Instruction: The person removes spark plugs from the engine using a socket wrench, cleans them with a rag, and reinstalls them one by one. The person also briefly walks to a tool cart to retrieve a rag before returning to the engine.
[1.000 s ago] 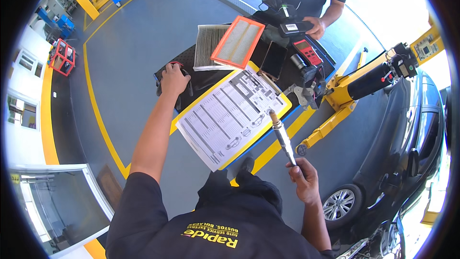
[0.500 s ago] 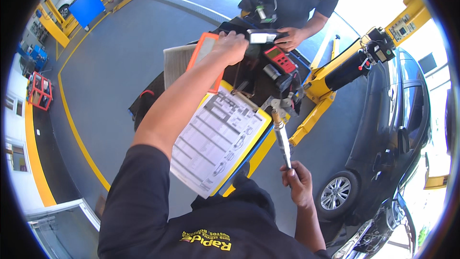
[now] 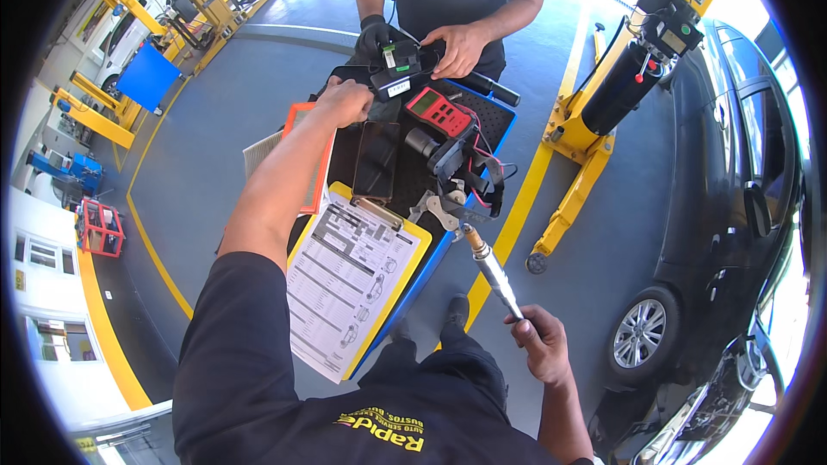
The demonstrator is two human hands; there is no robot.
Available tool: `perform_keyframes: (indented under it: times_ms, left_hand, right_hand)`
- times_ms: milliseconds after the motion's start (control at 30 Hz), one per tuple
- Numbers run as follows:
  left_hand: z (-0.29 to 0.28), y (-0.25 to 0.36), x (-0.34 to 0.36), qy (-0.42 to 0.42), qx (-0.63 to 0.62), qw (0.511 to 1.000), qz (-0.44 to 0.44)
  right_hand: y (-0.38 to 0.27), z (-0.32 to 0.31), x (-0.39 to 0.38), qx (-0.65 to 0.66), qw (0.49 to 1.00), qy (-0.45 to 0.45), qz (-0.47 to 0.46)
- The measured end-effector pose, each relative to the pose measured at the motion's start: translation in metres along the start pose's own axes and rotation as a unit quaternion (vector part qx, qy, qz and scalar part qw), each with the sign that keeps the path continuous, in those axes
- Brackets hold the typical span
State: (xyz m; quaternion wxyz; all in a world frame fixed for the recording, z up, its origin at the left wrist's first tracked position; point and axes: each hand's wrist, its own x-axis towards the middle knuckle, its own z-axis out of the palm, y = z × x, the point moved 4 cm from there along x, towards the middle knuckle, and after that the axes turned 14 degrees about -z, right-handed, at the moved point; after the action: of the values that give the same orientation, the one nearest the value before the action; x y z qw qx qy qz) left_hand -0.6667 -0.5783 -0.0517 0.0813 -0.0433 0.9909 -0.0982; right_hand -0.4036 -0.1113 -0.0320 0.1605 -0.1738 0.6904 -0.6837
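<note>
My right hand (image 3: pixel 541 346) grips the lower end of a slim silver tool with a copper-coloured tip (image 3: pixel 495 275), slanting up toward the table edge. My left arm reaches across the table, and my left hand (image 3: pixel 346 103) is closed beside an orange-framed air filter (image 3: pixel 312 194). What its fingers hold, if anything, is hidden. Just beyond it, a co-worker's two hands, one of them gloved, hold a black device (image 3: pixel 398 69). A clipboard (image 3: pixel 416 260) with a printed form lies nearest me. Behind its clip rests a dark, phone-like slab (image 3: pixel 376 159).
A red handheld meter (image 3: pixel 438 112) with cables and a grey metal part (image 3: pixel 438 209) lie on the right of the blue-edged table (image 3: pixel 508 120). The co-worker stands at the far side. A yellow lift post (image 3: pixel 594 133) and a dark car (image 3: pixel 689 232) are on the right.
The view has shifted, and table and co-worker appear further left. The co-worker's hands have come together around the black device. My right hand still holds the silver tool.
</note>
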Motion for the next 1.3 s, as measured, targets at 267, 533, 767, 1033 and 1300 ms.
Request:
perform_keyframes:
  times_ms: [267,533,767,1033,1300]
  left_hand:
    - [-0.024,-0.002,0.004,0.062,-0.189,0.979,0.038]
    - [-0.032,-0.018,0.011,-0.032,-0.318,0.948,0.005]
    - [-0.030,-0.039,-0.037,-0.142,-0.811,0.558,-0.103]
    - [-0.040,-0.049,-0.210,0.050,-0.965,0.253,0.055]
    - [-0.005,0.045,-0.384,0.162,-0.985,0.049,0.043]
  right_hand:
    - [0.001,-0.004,0.011,0.000,1.000,-0.026,0.006]
    - [-0.003,0.007,0.012,0.003,1.000,-0.011,-0.006]
    - [-0.016,0.026,0.025,-0.014,1.000,0.002,-0.021]
    - [-0.054,0.058,0.064,-0.093,0.991,-0.063,-0.068]
    - [-0.056,0.198,0.082,-0.104,0.935,-0.330,-0.079]
